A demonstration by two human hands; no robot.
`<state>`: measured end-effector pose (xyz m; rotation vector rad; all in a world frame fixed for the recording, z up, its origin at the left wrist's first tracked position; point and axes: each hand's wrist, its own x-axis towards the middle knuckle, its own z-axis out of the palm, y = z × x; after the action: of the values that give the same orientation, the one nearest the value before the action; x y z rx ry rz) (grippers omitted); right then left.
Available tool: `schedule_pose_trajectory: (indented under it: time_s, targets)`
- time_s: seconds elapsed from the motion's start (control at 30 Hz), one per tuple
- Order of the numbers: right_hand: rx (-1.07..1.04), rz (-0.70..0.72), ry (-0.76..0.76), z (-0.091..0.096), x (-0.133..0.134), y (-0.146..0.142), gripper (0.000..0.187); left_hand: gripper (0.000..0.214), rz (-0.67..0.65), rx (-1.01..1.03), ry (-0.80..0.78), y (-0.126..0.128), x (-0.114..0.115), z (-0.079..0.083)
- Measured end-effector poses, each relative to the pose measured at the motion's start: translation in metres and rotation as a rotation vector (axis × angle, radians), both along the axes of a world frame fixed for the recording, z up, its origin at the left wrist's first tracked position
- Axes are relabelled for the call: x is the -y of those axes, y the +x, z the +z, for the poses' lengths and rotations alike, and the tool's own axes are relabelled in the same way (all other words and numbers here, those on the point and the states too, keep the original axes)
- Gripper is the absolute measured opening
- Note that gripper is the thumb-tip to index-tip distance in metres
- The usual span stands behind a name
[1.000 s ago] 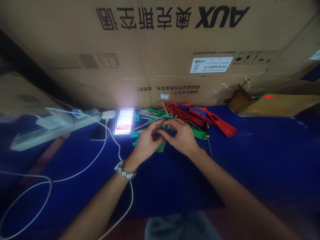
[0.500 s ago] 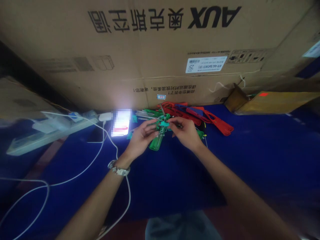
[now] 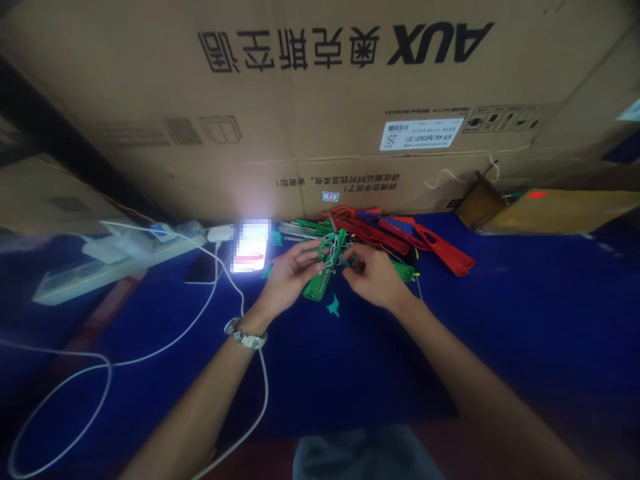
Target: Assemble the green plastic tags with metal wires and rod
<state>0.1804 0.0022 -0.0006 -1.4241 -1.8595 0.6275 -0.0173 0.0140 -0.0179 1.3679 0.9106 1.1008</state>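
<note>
A green plastic casing (image 3: 316, 287) with thin white wires is held between the thumb and fingers of my left hand (image 3: 285, 275). Its wider end points down towards me. My right hand (image 3: 374, 275) is close beside it on the right, fingers curled in near the wires. What those fingertips pinch, if anything, is too small to make out. Below the casing, a small teal plastic piece (image 3: 333, 305) lies by itself on the blue cloth (image 3: 360, 373). Another green casing (image 3: 403, 271) is partly hidden behind my right hand.
Red plastic casings (image 3: 445, 250) and thin metal rods (image 3: 303, 230) are heaped behind my hands. A lit phone (image 3: 251, 247), a power strip (image 3: 75, 281) and looping white cable (image 3: 265, 387) are on the left. Behind stands a large cardboard box (image 3: 300, 147); a yellow envelope (image 3: 565, 212) is at right.
The teal piece that was at my right fingertips over the casing now lies on the cloth below. My right hand has drawn slightly back; my left still holds the green casing.
</note>
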Motion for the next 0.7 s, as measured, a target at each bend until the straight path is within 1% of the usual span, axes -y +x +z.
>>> schedule_pose_trajectory:
  time_s: [0.07, 0.13, 0.17, 0.23, 0.3, 0.4, 0.53, 0.7]
  targets:
    - [-0.059, -0.04, 0.1, 0.003, 0.002, -0.003, 0.014, 0.048, -0.031, 0.002, 0.001, 0.0, 0.001, 0.0]
    - [-0.027, -0.014, 0.183, 0.005, 0.003, -0.005, 0.017, 0.047, -0.064, 0.006, 0.005, 0.001, 0.001, -0.001]
    - [0.015, 0.009, 0.197, 0.006, 0.003, -0.006, 0.016, 0.047, -0.078, 0.009, 0.007, 0.001, 0.001, -0.001]
    - [0.079, 0.04, 0.183, 0.004, 0.002, -0.007, 0.012, 0.047, -0.089, 0.021, 0.002, 0.002, 0.001, -0.001]
    - [0.078, 0.056, 0.154, 0.001, 0.0, -0.008, 0.011, 0.047, -0.079, 0.039, -0.023, 0.002, 0.003, 0.0]
    - [0.026, 0.046, 0.136, -0.004, -0.003, -0.007, 0.013, 0.05, -0.088, 0.086, -0.084, 0.004, 0.007, 0.003]
    - [-0.07, 0.031, 0.142, -0.01, -0.006, -0.006, 0.011, 0.064, -0.139, 0.123, -0.101, 0.007, 0.011, 0.003]
    - [-0.121, 0.012, 0.155, -0.011, -0.007, -0.007, 0.01, 0.059, -0.114, 0.085, -0.063, 0.006, 0.007, -0.004]
